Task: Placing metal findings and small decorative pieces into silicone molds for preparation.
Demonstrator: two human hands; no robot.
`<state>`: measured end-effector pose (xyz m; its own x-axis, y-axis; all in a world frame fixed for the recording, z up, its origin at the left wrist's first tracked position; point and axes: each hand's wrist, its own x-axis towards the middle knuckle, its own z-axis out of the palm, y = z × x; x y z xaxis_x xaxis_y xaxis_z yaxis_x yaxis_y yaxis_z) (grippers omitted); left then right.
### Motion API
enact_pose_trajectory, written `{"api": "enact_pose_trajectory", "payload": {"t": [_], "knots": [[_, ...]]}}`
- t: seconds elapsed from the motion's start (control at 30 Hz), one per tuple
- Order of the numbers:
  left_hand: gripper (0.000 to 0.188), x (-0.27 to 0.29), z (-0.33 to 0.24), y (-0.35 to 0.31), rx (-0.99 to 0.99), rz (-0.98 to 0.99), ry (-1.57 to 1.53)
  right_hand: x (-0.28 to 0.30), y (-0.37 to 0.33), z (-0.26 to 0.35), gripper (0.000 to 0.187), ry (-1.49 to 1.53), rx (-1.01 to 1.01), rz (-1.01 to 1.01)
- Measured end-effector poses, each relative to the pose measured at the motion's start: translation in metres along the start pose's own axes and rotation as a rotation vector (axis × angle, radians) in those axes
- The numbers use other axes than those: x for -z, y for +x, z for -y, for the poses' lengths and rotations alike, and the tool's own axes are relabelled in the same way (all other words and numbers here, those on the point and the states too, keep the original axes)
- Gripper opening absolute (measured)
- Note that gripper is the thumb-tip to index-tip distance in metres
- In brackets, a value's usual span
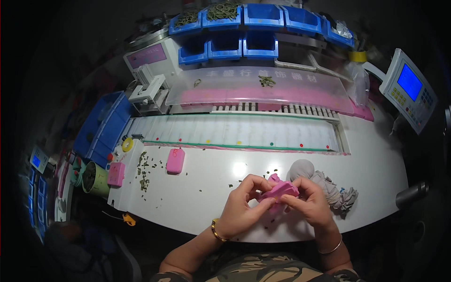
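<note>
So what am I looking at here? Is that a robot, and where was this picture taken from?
No robot: these are a person's bare hands, the left and the right. The picture comes from a wide camera worn on the head, looking down, which is why straight edges bend. Both hands hold a crumpled pink piece between fingers and thumbs. On the white table lie a pink block, scattered dark green bits and, by the right hand, a grey cloth bundle. Blue bins stand at the back.
</note>
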<state>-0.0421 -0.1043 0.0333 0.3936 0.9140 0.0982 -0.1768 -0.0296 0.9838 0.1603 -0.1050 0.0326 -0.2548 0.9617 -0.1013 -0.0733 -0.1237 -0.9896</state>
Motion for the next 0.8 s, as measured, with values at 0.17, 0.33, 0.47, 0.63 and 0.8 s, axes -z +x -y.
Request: {"api": "enact_pose_trajectory", "payload": {"t": [0.17,0.33,0.47,0.63,0.8], "knots": [[0.027,-0.013,0.017,0.004,-0.165,-0.261,0.195,-0.021,0.008,-0.014,0.017,-0.211,0.246,-0.225],[0.039,-0.019,0.019,0.010,-0.286,-0.233,0.338,-0.017,0.013,-0.008,0.016,-0.036,0.163,-0.194],[0.047,-0.018,0.023,0.013,-0.476,-0.225,0.600,-0.017,0.014,-0.010,0.017,0.342,0.028,-0.129],[0.052,-0.015,0.036,0.011,-0.576,-0.199,0.648,-0.015,0.011,-0.017,0.020,0.208,0.081,-0.114],[0.034,-0.009,0.035,0.006,-0.159,-0.225,-0.005,-0.017,0.008,-0.011,0.016,0.104,0.152,-0.086]]}}
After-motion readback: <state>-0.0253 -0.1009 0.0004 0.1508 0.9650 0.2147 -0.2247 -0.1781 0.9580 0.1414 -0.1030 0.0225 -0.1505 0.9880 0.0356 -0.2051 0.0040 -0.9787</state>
